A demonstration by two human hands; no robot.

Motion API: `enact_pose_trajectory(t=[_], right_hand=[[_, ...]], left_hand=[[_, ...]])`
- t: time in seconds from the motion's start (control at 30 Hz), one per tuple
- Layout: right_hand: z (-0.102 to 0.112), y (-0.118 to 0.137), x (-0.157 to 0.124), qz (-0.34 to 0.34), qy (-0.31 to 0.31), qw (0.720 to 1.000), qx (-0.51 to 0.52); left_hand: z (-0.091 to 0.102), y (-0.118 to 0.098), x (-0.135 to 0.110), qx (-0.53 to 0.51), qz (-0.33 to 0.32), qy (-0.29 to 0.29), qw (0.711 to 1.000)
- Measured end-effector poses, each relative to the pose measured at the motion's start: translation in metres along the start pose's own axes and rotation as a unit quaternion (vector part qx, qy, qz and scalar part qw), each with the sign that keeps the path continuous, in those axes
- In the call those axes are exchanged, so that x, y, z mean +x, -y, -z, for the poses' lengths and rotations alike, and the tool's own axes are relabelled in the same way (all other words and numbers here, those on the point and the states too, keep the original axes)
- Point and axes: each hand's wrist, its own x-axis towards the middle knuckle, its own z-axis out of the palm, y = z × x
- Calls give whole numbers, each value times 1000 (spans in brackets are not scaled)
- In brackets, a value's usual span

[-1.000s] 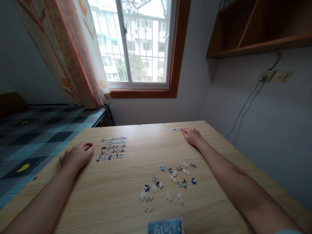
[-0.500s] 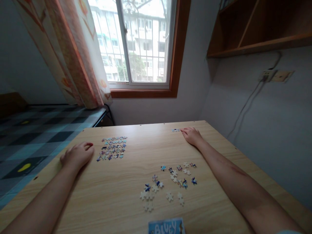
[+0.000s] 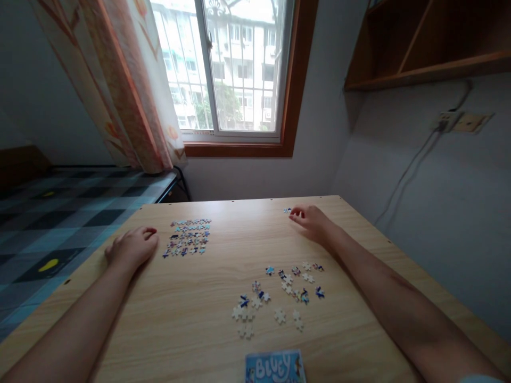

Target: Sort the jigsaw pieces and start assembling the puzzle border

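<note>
My left hand (image 3: pixel 133 247) rests on the left of the table, its fingers loosely bent and nothing visible in them. Just to its right lie several rows of jigsaw pieces (image 3: pixel 187 238), picture side up. Near the far right corner my right hand (image 3: pixel 310 221) hovers low with bent, slightly parted fingers; I see no piece in them. Its fingertips are beside a short row of jigsaw pieces (image 3: pixel 287 210), which the hand partly hides. Loose jigsaw pieces (image 3: pixel 288 287), some face up and some pale side up, are scattered between my arms.
A blue box marked "BLUEY" (image 3: pixel 274 367) lies at the near edge of the wooden table (image 3: pixel 179 308). Beyond the left side is a bed with a checked cover (image 3: pixel 91 199). A wall shelf (image 3: pixel 431 69) and a plugged-in cable (image 3: pixel 411 170) are on the right.
My right hand has drawn back a little from the short row of pieces, and its fingers have bent. The left hand stays in place. The whole view has shifted slightly.
</note>
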Motion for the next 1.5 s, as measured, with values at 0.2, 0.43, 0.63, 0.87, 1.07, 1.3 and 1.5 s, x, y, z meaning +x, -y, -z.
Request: enact_pose_trajectory(t=[0.2,0.43,0.63,0.87,1.07,1.3,1.5], right_hand=[[5,76,-9,191,230,950,96],[-12,106,-21,167,323,928,76],[-14,62,-9,108,190,976,6],[-3,-25,-6,-134,14,981,-138],[-6,-64,-10,-219,-82,962,-142],[-7,-73,-15,-235,-115,958,-117],[-14,-70,-12,-183,-74,973,-119]], left_hand=[[-1,0,0,9,-4,5,1000],[-2,0,1,-5,-4,-12,1000],[1,-2,-3,-13,2,-9,1000],[0,-1,0,-6,4,-10,1000],[-1,0,1,7,2,-8,1000],[-2,1,2,12,-2,-2,1000],[1,-1,1,17,4,-1,1000]])
